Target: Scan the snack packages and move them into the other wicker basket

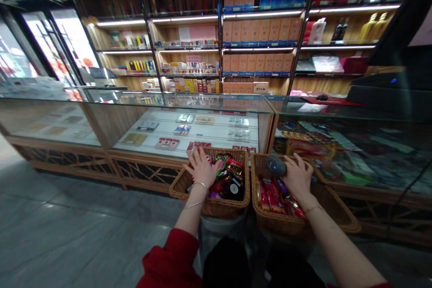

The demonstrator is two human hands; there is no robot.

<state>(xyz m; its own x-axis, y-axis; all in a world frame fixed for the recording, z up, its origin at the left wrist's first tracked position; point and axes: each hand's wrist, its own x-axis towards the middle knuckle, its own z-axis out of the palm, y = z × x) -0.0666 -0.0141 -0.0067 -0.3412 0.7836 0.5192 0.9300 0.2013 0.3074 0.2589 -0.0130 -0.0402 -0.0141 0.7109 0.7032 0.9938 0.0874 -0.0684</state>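
My left hand (204,172), with a thin bracelet at its wrist, is over the left wicker basket (176,186). Its fingers are spread and hold nothing. Beneath and beside it lie mixed wrapped sweets (225,175), along with a round black item (234,188). Over the right wicker basket (255,189), my right hand (299,175) is curled against a dark grey rounded device (276,165) showing a blue light. The device's rear part is hidden by the hand. Red wrapped packets (271,195) lie in that basket below.
A glass display counter (192,104) stands right behind the baskets, holding flat packs. Dark equipment (381,94) sits on the counter at right. Shelves of boxes (261,31) line the back wall. Tiled floor (87,229) extends at left.
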